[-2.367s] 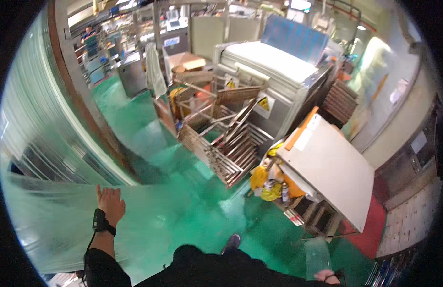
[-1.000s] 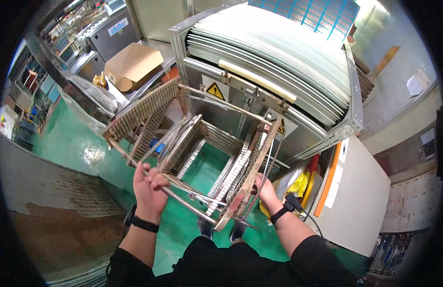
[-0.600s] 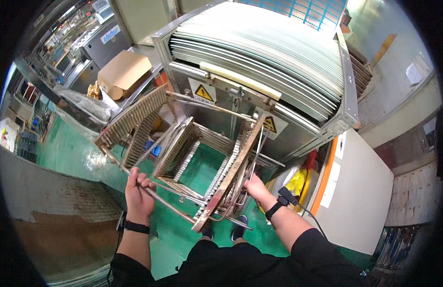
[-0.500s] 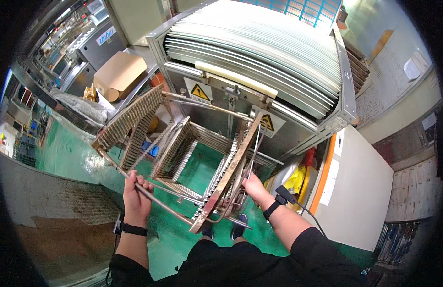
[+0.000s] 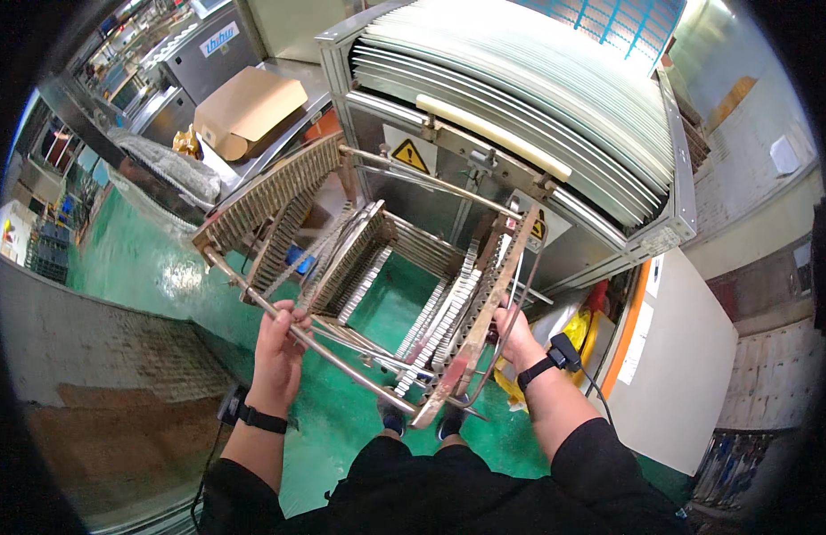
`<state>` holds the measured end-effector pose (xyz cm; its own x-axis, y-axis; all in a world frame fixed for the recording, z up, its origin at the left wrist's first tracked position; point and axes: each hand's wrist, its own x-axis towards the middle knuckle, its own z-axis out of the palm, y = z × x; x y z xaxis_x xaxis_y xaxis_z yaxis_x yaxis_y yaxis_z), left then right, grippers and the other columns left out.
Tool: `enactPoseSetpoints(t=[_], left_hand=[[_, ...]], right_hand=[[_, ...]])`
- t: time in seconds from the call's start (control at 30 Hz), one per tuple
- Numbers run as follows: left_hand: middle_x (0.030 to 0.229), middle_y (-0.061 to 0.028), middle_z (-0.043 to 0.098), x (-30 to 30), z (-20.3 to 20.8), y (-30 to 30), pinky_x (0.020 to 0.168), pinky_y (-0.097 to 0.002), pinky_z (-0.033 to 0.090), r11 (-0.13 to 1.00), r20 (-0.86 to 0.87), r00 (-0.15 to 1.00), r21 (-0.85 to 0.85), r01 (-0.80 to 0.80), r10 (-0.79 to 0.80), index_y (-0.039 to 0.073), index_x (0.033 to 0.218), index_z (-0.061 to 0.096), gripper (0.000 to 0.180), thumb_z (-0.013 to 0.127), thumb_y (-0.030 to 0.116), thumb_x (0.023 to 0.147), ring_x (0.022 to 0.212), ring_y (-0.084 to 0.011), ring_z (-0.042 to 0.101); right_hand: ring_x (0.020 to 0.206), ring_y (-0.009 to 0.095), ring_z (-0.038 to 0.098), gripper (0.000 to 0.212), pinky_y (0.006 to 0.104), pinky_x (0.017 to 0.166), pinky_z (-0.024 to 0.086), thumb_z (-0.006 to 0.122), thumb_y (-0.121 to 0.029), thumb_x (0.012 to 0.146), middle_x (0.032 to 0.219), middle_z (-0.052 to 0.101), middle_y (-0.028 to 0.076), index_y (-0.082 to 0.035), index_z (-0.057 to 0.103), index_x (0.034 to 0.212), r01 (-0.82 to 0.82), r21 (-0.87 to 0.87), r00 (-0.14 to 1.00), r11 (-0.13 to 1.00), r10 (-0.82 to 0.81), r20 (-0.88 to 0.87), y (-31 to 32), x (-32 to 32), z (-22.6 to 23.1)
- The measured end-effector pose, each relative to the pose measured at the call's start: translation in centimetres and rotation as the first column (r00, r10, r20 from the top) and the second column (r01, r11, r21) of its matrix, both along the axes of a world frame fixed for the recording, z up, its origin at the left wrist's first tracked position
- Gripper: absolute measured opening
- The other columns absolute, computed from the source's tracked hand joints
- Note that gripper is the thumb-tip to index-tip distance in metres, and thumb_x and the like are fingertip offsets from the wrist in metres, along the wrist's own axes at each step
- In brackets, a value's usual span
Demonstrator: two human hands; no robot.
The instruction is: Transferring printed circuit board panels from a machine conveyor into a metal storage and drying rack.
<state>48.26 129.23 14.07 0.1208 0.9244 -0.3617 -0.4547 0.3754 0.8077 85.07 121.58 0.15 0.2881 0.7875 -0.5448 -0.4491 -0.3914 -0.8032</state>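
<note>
A metal slotted rack [image 5: 473, 339] is held up in front of me, tilted, with rows of comb-like teeth along its sides. My left hand [image 5: 277, 367] is closed around the long round rod on its near left side. On the right, my right hand [image 5: 518, 343] grips the rack's side behind the worn slotted bar; the bar and a bent rod partly hide its fingers. Through the open middle of the rack, the green floor [image 5: 393, 299] shows.
Just beyond the rack stands a metal-framed machine [image 5: 627, 234] holding many upright white panels [image 5: 520, 80]. An open cardboard box [image 5: 252, 102] sits on a bench at far left. At right are a yellow bag [image 5: 569, 341] and a white cabinet [image 5: 676, 357].
The rack and both hands sit farther right and slightly higher in the picture. The machine has shifted right too, so my view has turned left. Both hands keep their hold.
</note>
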Motion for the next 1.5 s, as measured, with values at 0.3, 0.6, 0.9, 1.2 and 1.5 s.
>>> enactPoseSetpoints(t=[0.3,0.6,0.9,1.2,1.5], left_hand=[[0.099,-0.0032,0.059,-3.3,2.9,0.6,0.086,-0.0347,0.05,0.998,0.267,0.963,0.057,0.024,-0.039,0.011,0.11,0.052,0.017,0.059,0.011,0.094,0.089,-0.0178,0.061],[0.097,-0.0055,0.053,-3.4,12.2,-3.4,0.09,-0.0423,0.05,0.943,0.592,0.741,0.282,0.177,-0.316,0.006,0.117,0.046,0.018,0.049,0.015,0.101,0.083,-0.0165,0.055],[0.073,-0.0022,0.057,-11.1,13.3,1.2,0.091,-0.0415,0.049,0.707,0.337,0.624,0.404,0.581,-0.705,0.01,0.096,0.056,0.027,0.048,0.034,0.103,0.084,-0.0152,0.056],[0.095,-0.0044,0.054,3.8,24.9,-24.6,0.088,-0.0367,0.053,0.658,0.426,0.507,0.566,0.496,-0.749,0.006,0.114,0.049,0.02,0.047,0.023,0.104,0.084,-0.0143,0.057],[0.094,-0.0043,0.051,20.4,27.7,-49.5,0.082,-0.0358,0.051,0.376,0.272,0.262,0.718,0.585,-0.926,0.01,0.116,0.039,0.028,0.059,0.014,0.096,0.08,-0.0159,0.056]], right_hand=[[0.105,0.018,0.058,0.065,0.0305,0.092,0.047,0.045,0.003,0.076,0.121,0.06,0.006,-0.001,0.043,0.141,-0.028,0.168,0.999,0.985,0.02,0.046,-5.4,-6.4,7.3],[0.094,0.016,0.063,0.063,0.0298,0.085,0.051,0.045,0.001,0.08,0.112,0.065,0.008,0.001,0.042,0.142,0.144,0.13,0.989,0.981,-0.146,0.011,-17.7,-7.2,16.0],[0.074,0.011,0.054,0.063,0.0255,0.06,0.046,0.046,-0.001,0.081,0.102,0.061,0.005,-0.003,0.042,0.143,0.228,0.139,0.945,0.964,-0.253,0.206,-29.9,-8.9,20.5],[0.072,0.013,0.062,0.029,0.0293,0.065,0.054,0.051,-0.01,0.09,0.089,0.062,0.002,-0.007,0.055,0.119,0.569,0.198,0.821,0.798,-0.564,-0.087,-46.4,-9.2,24.6],[0.063,0.017,0.059,0.029,0.0325,0.056,0.054,0.053,-0.006,0.084,0.079,0.057,0.004,-0.011,0.051,0.113,0.822,0.37,0.569,0.433,-0.649,-0.504,-73.4,-5.6,22.8]])
